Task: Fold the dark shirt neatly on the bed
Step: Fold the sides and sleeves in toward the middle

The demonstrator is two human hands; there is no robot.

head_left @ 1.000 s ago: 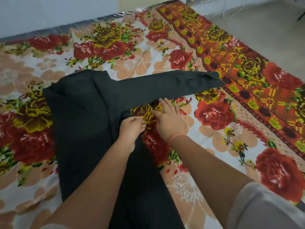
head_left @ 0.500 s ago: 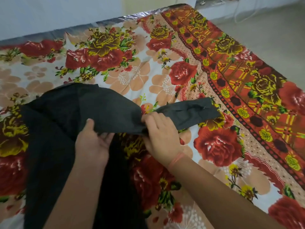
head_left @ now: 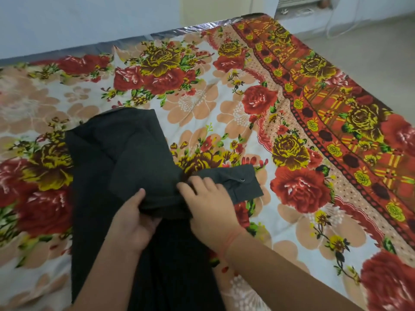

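Both hands grip the sleeve of the dark shirt (head_left: 134, 158) on the bed (head_left: 202, 97).

The shirt lies left of centre on the flowered sheet and runs down to the bottom edge of the frame. Its sleeve is folded across the body. The left hand (head_left: 132, 223) clasps the fold, thumb on top, at lower centre. Just to its right, the right hand (head_left: 211, 205) curls its fingers over the sleeve beside the cuff (head_left: 242, 185), which points right over the sheet.
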